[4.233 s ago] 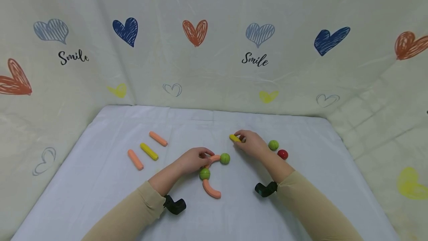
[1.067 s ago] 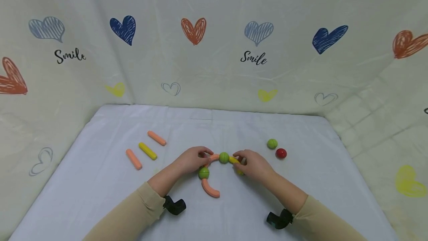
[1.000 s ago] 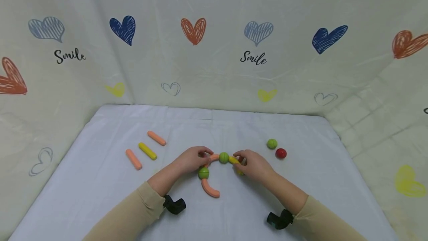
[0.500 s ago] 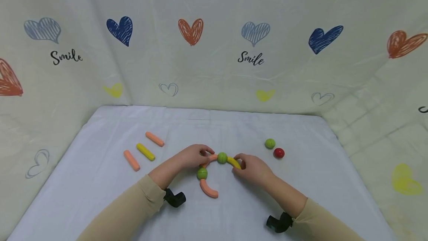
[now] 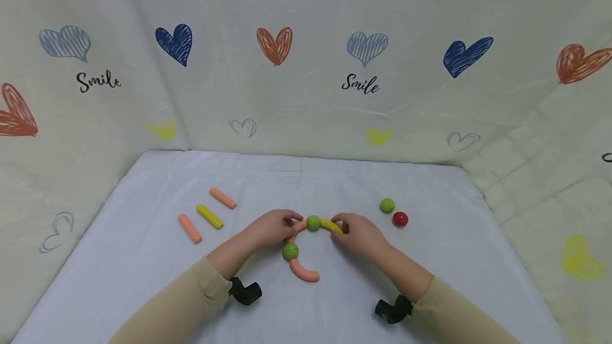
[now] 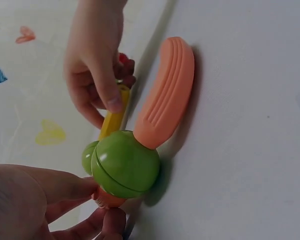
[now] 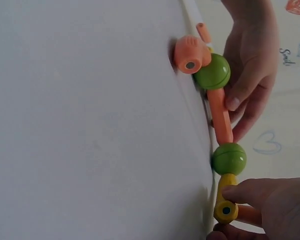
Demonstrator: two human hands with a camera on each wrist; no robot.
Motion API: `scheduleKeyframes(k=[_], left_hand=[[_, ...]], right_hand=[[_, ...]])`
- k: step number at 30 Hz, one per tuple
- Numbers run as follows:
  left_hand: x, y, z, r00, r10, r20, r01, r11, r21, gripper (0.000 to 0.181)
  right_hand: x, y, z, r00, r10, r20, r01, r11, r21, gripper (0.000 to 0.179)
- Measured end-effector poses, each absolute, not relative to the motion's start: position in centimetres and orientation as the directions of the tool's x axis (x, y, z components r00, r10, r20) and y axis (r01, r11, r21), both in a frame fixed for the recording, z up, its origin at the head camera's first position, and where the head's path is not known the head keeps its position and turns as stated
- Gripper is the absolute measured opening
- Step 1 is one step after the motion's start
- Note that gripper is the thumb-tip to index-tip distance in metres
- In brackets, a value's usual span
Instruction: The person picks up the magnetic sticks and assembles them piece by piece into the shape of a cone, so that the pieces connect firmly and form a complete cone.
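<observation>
A chain of toy rods and balls lies mid-table in the head view. My left hand [image 5: 272, 227] pinches a curved orange rod [image 7: 219, 115] that links two green balls. Thumb and fingers of my right hand [image 5: 360, 233] pinch a curved yellow rod [image 5: 331, 224], whose left end meets the upper green ball [image 5: 313, 222]. A dark round spot marks the yellow rod's free end in the right wrist view. From the lower green ball [image 5: 290, 250], a second curved orange rod [image 6: 167, 95] with grooves bends toward the right. My left fingers partly hide the held orange rod.
Two straight orange rods, one nearer [image 5: 190, 228] and one farther [image 5: 222, 198], lie at the left with a yellow rod [image 5: 209, 216] between them. At the right sit a loose green ball [image 5: 387, 205] and a red ball [image 5: 400, 219]. Hanging printed cloth [image 5: 306, 105] borders the table.
The yellow rod, held apart farther back 4.2 s ago, now sits against the upper green ball. Lately that ball shifted slightly left, and the lower orange rod's free end swung right.
</observation>
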State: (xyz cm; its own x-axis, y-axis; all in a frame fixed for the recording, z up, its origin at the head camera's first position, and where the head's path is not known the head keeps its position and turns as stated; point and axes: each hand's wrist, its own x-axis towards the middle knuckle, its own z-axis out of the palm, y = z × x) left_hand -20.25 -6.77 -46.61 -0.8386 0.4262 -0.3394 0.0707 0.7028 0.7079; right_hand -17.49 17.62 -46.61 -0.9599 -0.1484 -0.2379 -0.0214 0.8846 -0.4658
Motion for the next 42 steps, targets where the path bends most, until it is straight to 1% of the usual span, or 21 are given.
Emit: scheduleKeyframes(k=[5,11,20,23,34,42], left_hand=[[-19.7,-7.3,-46.8,-0.854,0.405,-0.326,0.065,0.705,0.706,0.038],[-18.6,-7.6,-46.9,-0.87,0.379,-0.314,0.034,0.683,0.73,0.04],[-16.8,-7.8,-47.1,-0.882,0.335,-0.331,-0.062,0.615,0.786,0.044],[-16.4,-8.0,-47.2,-0.885,0.327,-0.331,-0.075,0.602,0.795,0.047],[-15.6,-8.7,-47.9,-0.902,0.314,-0.298,-0.057,0.597,0.8,0.052],[-15.5,-9.0,-47.7,-0.909,0.303,-0.286,-0.041,0.617,0.786,0.048]], right_hand=[[-18.6,17.4,-46.3,-0.96,-0.186,-0.211,-0.058,0.865,-0.499,0.032],[-19.9,17.1,-46.2,-0.949,-0.251,-0.19,-0.116,0.839,-0.531,0.027],[-21.6,16.1,-46.4,-0.927,-0.329,-0.178,-0.183,0.813,-0.552,0.022],[-21.9,15.7,-46.4,-0.923,-0.345,-0.172,-0.2,0.81,-0.551,0.022],[-22.4,14.9,-46.5,-0.906,-0.38,-0.186,-0.221,0.801,-0.557,0.024],[-22.3,15.0,-46.7,-0.914,-0.361,-0.184,-0.206,0.806,-0.555,0.025]])
